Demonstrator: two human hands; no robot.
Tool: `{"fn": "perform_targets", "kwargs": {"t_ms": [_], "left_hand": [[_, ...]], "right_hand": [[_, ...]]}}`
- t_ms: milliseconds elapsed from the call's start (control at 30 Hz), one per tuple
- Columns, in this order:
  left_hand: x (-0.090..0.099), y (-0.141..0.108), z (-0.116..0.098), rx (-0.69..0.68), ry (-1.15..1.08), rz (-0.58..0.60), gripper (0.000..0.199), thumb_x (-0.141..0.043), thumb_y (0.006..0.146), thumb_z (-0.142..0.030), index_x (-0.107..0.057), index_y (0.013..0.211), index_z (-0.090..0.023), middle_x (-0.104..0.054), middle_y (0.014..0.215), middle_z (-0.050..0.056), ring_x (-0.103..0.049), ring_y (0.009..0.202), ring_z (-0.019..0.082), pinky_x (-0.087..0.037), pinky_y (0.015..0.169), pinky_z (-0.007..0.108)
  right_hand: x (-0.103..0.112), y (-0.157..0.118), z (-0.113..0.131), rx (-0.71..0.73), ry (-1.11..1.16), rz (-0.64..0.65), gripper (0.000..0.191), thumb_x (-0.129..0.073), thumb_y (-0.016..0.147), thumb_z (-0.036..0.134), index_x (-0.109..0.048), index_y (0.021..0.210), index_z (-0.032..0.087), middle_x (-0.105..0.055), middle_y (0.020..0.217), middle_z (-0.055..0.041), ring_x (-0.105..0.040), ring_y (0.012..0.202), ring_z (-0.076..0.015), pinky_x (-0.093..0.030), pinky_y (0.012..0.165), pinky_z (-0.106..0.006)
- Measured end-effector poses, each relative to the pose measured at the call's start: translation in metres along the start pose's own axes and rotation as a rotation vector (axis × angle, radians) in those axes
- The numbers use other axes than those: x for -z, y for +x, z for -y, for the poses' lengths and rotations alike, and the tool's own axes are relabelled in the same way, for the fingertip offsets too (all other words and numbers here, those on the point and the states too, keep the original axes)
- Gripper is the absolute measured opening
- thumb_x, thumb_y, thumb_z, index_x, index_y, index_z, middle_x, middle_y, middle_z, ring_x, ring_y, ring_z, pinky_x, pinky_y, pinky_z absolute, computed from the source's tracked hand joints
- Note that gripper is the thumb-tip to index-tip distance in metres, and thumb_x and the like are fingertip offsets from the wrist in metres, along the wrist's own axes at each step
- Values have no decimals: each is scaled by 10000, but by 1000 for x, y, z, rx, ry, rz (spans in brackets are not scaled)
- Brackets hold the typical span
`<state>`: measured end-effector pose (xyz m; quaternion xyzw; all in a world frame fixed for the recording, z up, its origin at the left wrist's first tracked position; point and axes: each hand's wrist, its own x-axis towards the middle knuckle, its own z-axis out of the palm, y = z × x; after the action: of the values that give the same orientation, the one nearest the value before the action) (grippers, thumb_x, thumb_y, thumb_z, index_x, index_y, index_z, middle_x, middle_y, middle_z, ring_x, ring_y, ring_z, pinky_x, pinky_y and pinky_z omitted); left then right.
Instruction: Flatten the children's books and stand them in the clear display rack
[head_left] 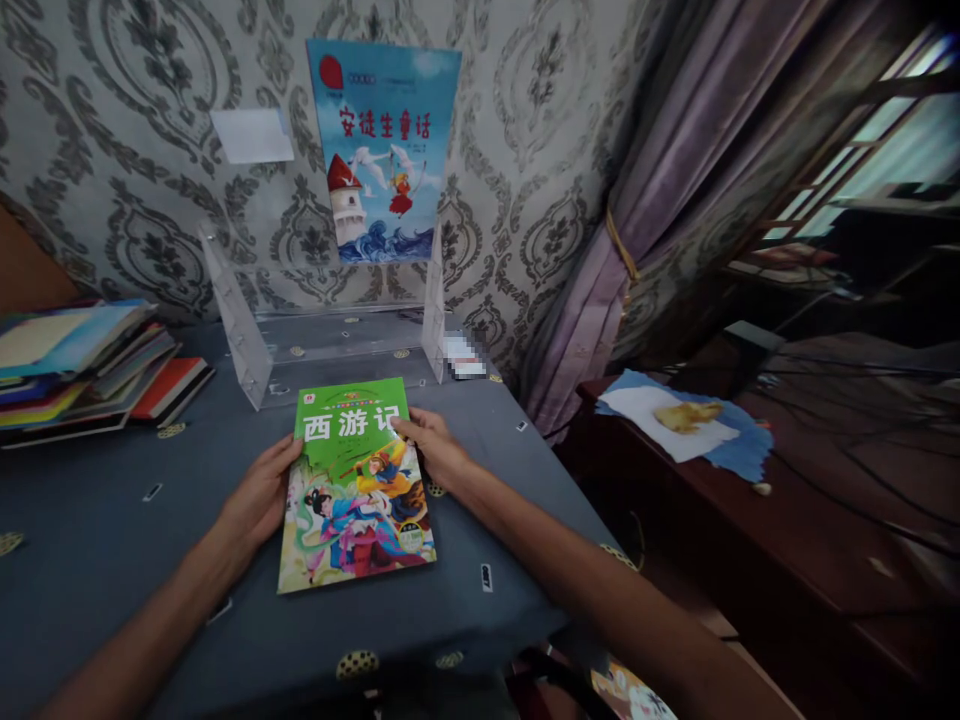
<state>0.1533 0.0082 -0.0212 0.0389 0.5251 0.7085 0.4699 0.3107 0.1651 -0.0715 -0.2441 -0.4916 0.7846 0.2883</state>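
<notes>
Standing in the clear acrylic book rack (247, 340) against the wall is a blue picture book (384, 150), upright and facing out. A green picture book (354, 485) is lying flat on the grey tabletop (97, 540) just before the rack, long axis running away from the person, title end farthest. The left hand (259, 495) and right hand (435, 445) are loosely open, fingers touching its side edges
</notes>
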Motion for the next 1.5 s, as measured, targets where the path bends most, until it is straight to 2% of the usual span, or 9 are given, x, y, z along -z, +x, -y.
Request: {"fn": "perform_targets", "kwargs": {"t_ms": [200,467,600,800,900,1000,1100,1300,1500], "left_hand": [[-2,0,-1,-33,61,-16,150,-588,902,-41,-716,918,-118,-796,877,99,-789,859,241,-665,801,343],[11,20,0,-125,182,-33,188,-741,791,-123,-681,962,-173,-757,779,35,-761,744,223,-629,681,304],[24,35,-7,-343,483,-20,322,-727,766,-182,-646,1076,-212,-710,781,-12,-697,685,176,-558,633,249],[28,50,-9,-832,1208,98,259,-610,830,-295,-690,1064,-217,-684,1109,98,-622,1115,297,-460,1073,453],[27,58,-5,-899,1400,168,339,-485,900,-323,-663,1160,-198,-659,1238,140,-588,1205,328,-425,1110,515],[27,63,-1,-918,1518,153,402,-419,946,-352,-637,1243,-191,-633,1353,155,-548,1296,332,-391,1146,523],[29,64,2,-918,1613,136,449,-403,967,-383,-622,1302,-178,-605,1441,168,-462,1419,336,-336,1189,527],[26,63,6,-886,1615,165,505,-398,980,-394,-585,1381,-151,-524,1548,193,-360,1520,330,-234,1235,564],[26,66,8,-867,1606,176,508,-400,983,-345,-551,1430,-156,-492,1579,176,-407,1499,307,-255,1240,508]], "right_hand": [[-2,-9,10,-9,58,9,507,-949,551,461,-704,896,182,-815,871,-37,-760,740,-209,-615,737,-320],[5,-11,13,-160,-45,25,259,-792,823,400,-664,833,176,-767,754,-19,-735,675,-153,-580,616,-239],[5,-11,15,-206,-111,47,210,-706,916,340,-625,815,174,-730,688,-12,-697,595,-123,-576,577,-219],[4,-11,21,-259,-342,17,179,-618,979,329,-572,874,192,-661,578,22,-643,502,-126,-555,506,-226],[9,-15,29,-148,-709,-67,184,-628,970,371,-567,1004,201,-645,555,29,-617,459,-157,-532,505,-267],[10,-24,38,100,-1187,-184,179,-605,972,330,-621,1078,186,-707,681,-26,-697,642,-209,-535,654,-307],[-2,-29,43,227,-1437,-142,217,-505,1008,277,-656,1133,183,-762,869,-81,-733,861,-256,-530,786,-349],[-45,-5,22,526,-1567,271,403,-481,1007,200,-567,1390,107,-534,1533,-186,-481,1447,-278,-389,1192,-424],[-58,24,-4,505,-1594,313,517,-392,1048,275,-466,1501,37,-415,1610,-240,-329,1549,-310,-266,1270,-542]]}}
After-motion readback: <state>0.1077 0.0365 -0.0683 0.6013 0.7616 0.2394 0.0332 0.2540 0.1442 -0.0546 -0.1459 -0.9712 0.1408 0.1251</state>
